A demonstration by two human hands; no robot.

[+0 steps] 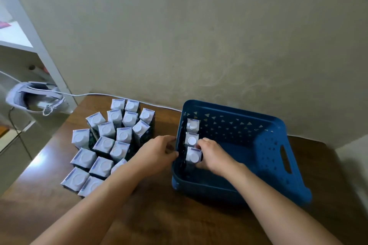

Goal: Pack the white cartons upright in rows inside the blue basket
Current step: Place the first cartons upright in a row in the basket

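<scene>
A blue basket with perforated walls stands on the wooden table at the right. Three white cartons with round caps stand upright in a row along its left wall: the far carton, the middle carton and the nearest carton. My right hand is inside the basket, gripping the nearest carton from its right side. My left hand rests on the basket's left rim, fingers curled on it. Several more white cartons stand clustered on the table left of the basket.
A beige wall rises just behind the table. A white cable runs along the table's back edge. A grey shoe-like object lies off the table at the left, beside a white shelf frame.
</scene>
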